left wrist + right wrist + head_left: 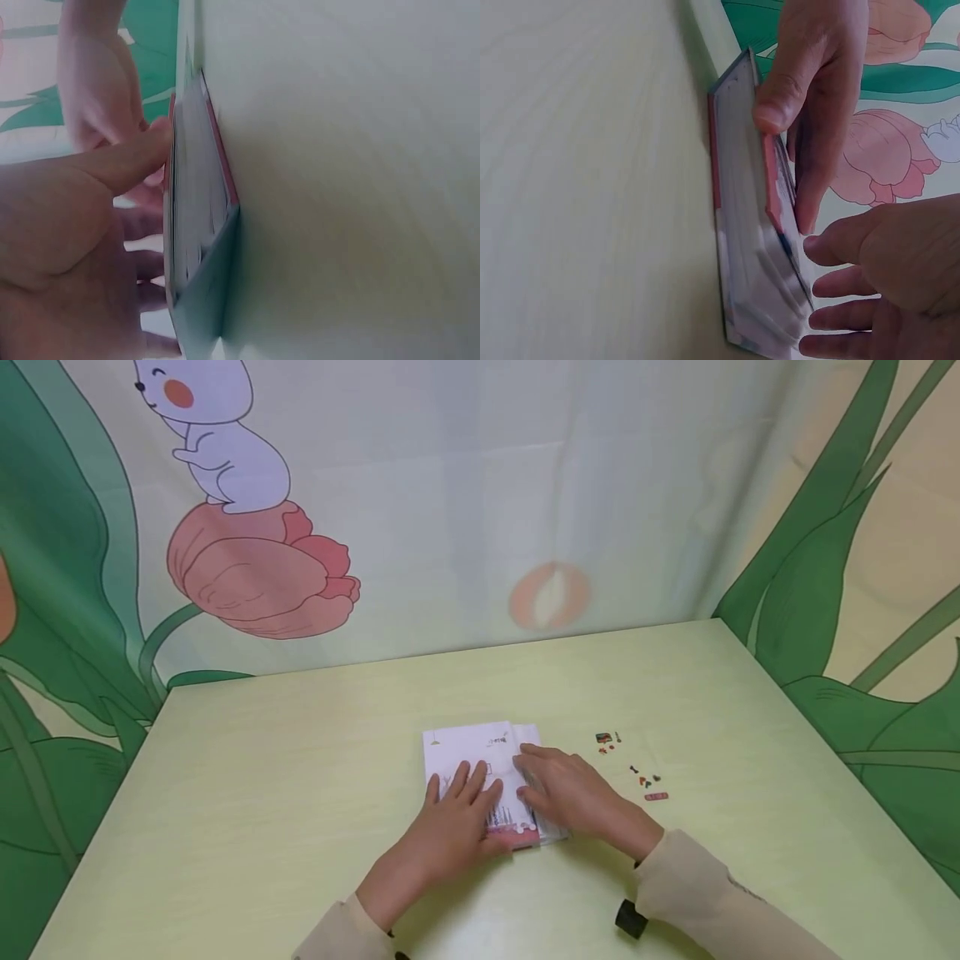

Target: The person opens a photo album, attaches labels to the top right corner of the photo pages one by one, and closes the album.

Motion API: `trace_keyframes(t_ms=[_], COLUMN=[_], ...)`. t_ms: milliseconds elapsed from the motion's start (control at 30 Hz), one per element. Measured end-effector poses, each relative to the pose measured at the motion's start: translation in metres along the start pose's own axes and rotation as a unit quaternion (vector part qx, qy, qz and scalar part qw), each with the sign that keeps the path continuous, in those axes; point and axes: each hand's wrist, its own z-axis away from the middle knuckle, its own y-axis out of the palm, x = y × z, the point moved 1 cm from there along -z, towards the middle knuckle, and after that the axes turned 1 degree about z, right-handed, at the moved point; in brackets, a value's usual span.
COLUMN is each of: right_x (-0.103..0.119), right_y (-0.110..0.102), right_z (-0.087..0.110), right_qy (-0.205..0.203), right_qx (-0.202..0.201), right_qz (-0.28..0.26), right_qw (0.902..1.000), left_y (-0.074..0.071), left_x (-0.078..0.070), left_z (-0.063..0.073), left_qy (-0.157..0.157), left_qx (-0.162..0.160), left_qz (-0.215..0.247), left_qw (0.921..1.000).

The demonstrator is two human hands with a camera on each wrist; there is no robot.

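Observation:
A thick white-covered notebook [467,743] with a pink strip along its near edge lies on the table. My left hand [453,827] rests on its cover with fingers spread, the thumb near the lower edge. At the right side, my right hand [566,789] touches the cover's edge with loosely bent fingers. In the right wrist view, the pages [739,195] show between the covers, and the top cover stands slightly raised toward the right hand [900,277]. The left wrist view shows the green spine [206,289] and the left thumb over the cover's edge.
Several small colourful stickers [645,781] lie on the table right of the notebook. A black device [631,919] sits by the right sleeve. Behind the table [247,793] hangs a printed curtain [420,527] with a flower and a white animal.

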Motion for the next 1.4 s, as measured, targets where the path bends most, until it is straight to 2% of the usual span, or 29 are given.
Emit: trace_keyframes(t_ms=[200,433,667,1167,1400], right_x=[-0.004,-0.007,-0.01,-0.014,-0.021], right_y=[0.006,0.008,0.009,0.009,0.01], right_z=[0.004,0.008,0.009,0.014,0.018], right_qy=[-0.011,-0.012,-0.019,-0.019,-0.03], right_qx=[0.002,0.0,-0.002,-0.008,-0.012], right_qz=[0.025,0.046,0.051,0.061,0.055], right_qw=[0.9996,0.9989,0.9985,0.998,0.998], left_y=[-0.005,-0.008,-0.006,-0.01,-0.004], left_x=[0.008,0.012,0.015,0.016,0.017], left_z=[0.001,0.003,0.004,0.005,0.008], left_qy=[0.029,0.043,0.052,0.055,0.051], left_qx=[0.017,0.029,0.019,0.023,-0.002], left_qz=[-0.002,0.003,-0.009,-0.011,-0.007], left_qw=[0.9994,0.9986,0.9984,0.9981,0.9987])
